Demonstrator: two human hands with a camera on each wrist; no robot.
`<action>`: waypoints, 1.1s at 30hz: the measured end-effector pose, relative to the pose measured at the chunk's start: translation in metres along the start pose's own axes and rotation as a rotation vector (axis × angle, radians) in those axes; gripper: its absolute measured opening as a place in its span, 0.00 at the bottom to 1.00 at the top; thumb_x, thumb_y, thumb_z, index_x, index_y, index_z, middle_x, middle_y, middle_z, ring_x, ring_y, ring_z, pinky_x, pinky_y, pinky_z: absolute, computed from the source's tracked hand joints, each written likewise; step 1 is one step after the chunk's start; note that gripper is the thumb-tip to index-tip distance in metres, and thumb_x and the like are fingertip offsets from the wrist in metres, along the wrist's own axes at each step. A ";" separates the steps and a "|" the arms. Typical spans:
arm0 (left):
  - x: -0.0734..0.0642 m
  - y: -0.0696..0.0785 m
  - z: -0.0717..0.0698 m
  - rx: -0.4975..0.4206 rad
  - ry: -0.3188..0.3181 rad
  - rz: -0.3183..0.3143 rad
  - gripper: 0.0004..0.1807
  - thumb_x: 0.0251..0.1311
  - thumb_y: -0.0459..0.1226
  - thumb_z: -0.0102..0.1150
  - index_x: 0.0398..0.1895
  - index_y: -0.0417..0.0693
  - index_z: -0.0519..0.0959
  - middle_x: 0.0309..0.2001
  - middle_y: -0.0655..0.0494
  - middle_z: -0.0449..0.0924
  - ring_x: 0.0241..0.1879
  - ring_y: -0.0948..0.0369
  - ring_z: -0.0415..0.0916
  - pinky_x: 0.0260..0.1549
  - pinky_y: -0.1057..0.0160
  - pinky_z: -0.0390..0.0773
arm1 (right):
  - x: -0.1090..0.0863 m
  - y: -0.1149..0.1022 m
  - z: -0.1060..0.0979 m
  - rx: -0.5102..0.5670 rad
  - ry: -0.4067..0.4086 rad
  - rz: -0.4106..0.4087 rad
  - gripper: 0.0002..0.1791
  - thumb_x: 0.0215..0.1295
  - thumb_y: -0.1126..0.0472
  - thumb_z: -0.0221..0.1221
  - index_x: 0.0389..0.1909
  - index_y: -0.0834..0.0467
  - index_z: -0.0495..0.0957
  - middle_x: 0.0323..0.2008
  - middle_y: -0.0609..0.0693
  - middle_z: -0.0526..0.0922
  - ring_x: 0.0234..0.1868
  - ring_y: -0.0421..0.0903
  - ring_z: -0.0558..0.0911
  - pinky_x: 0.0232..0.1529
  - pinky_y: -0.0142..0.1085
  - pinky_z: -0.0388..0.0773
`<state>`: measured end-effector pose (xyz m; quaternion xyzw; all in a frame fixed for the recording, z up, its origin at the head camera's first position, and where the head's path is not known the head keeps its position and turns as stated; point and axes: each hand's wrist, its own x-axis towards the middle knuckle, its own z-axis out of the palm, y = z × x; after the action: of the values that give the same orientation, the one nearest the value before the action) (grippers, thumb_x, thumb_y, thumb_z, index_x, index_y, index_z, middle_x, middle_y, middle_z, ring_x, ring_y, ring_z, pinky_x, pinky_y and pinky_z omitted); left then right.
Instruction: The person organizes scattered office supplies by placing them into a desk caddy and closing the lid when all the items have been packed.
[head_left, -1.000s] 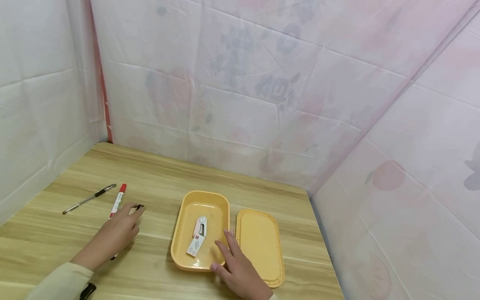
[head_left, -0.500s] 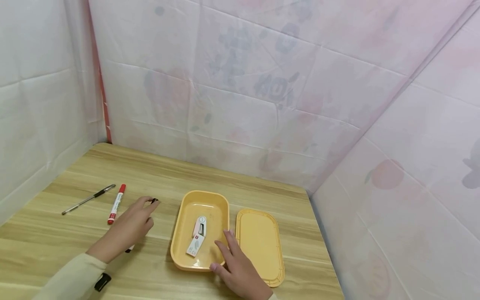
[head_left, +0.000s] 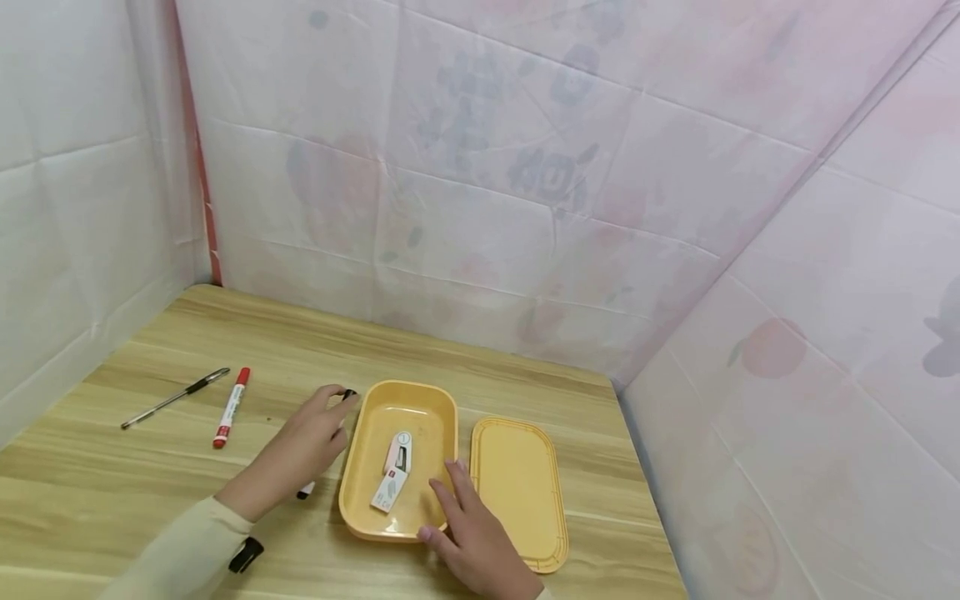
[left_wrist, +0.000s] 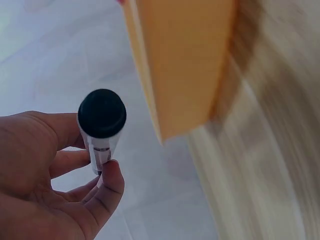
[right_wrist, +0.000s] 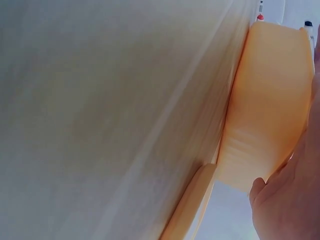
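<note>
In the head view my left hand (head_left: 296, 450) is beside the left wall of a yellow plastic box (head_left: 349, 454). Fingers and thumb grip a black-capped marker (left_wrist: 102, 120), its cap end facing the camera in the left wrist view; the hand covers most of its barrel in the head view. My right hand (head_left: 480, 533) rests at the box's near right corner, fingers fairly straight over the rim and thumb at the front edge. Inside the box lie a small pink-and-white item (head_left: 393, 454) with a dark slot and a little white carton (head_left: 389, 492) with a red label.
A yellow lid (head_left: 517, 492) lies flat on the wooden table (head_left: 285, 342), right of the box. To the left are a red-capped marker (head_left: 232, 408) and a black pen (head_left: 175, 399). White patterned sheets (head_left: 480, 167) hang round the table's far and side edges.
My left hand has carried the black-capped marker rightward, from beside the red marker to the box's left wall. The red marker is now fully uncovered. My right hand has stayed at the box.
</note>
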<state>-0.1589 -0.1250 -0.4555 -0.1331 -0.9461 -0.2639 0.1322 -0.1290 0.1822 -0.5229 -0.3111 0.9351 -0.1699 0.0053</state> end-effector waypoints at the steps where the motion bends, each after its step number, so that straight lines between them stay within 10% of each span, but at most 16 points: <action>1: 0.002 0.003 0.002 -0.011 -0.002 0.000 0.27 0.64 0.29 0.58 0.67 0.35 0.73 0.65 0.33 0.69 0.57 0.44 0.77 0.49 0.48 0.83 | 0.000 0.000 0.000 -0.001 -0.001 0.002 0.36 0.76 0.37 0.47 0.76 0.51 0.61 0.81 0.54 0.48 0.80 0.58 0.51 0.64 0.57 0.74; 33: 0.025 0.028 0.048 -0.115 -0.145 -0.041 0.29 0.62 0.30 0.61 0.68 0.33 0.72 0.66 0.33 0.67 0.59 0.41 0.74 0.55 0.44 0.79 | -0.001 -0.004 0.000 -0.020 0.018 0.005 0.36 0.75 0.35 0.46 0.76 0.50 0.63 0.81 0.53 0.50 0.80 0.56 0.51 0.66 0.54 0.73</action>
<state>-0.1817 -0.0717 -0.4746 -0.1399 -0.9390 -0.3103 0.0502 -0.1264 0.1798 -0.5215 -0.3071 0.9375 -0.1636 -0.0059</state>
